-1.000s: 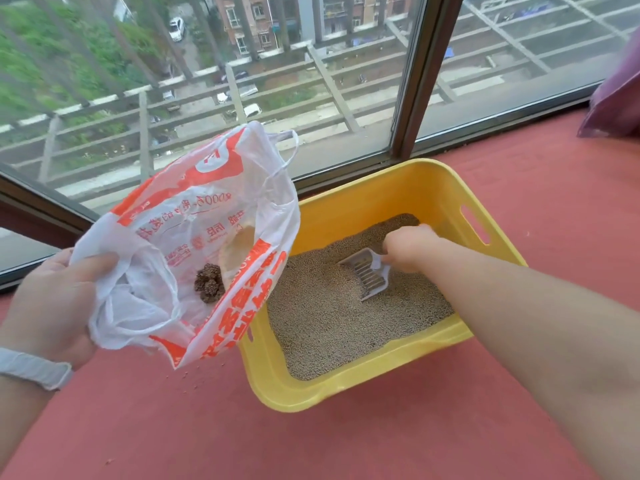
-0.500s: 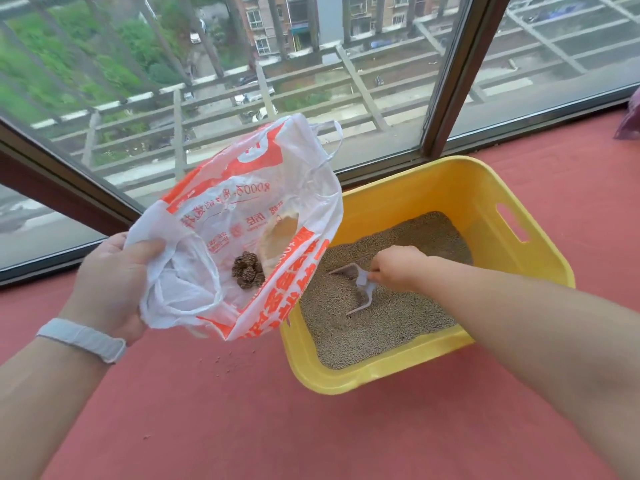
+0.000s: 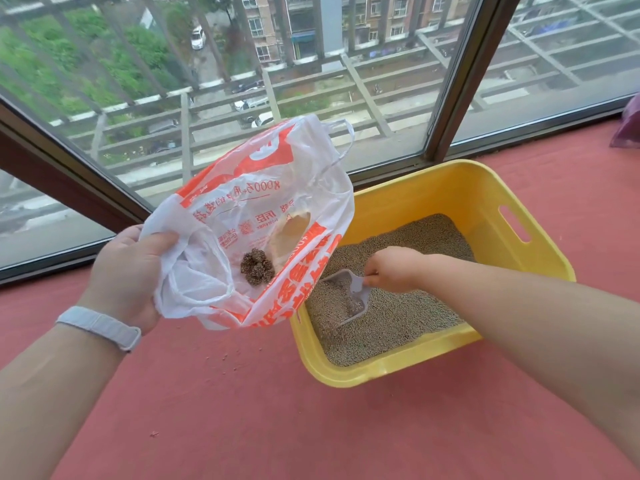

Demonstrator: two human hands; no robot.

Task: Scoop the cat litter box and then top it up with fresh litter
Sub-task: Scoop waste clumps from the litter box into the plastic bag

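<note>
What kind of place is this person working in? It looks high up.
Probably an enclosed balcony or window ledge of an upper-floor flat. Large windows look down on parked cars and apartment blocks, the floor is a red surface running along the glass, and a yellow litter box sits on it.

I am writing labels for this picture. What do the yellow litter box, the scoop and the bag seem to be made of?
Yellow litter box: likely moulded plastic, smooth and slightly glossy, with a cut-out handle slot.
Scoop: probably pale grey plastic, matte, half buried in the litter.
Bag: thin plastic film, white with orange print, translucent and crinkled; a dark clump shows inside.
</note>
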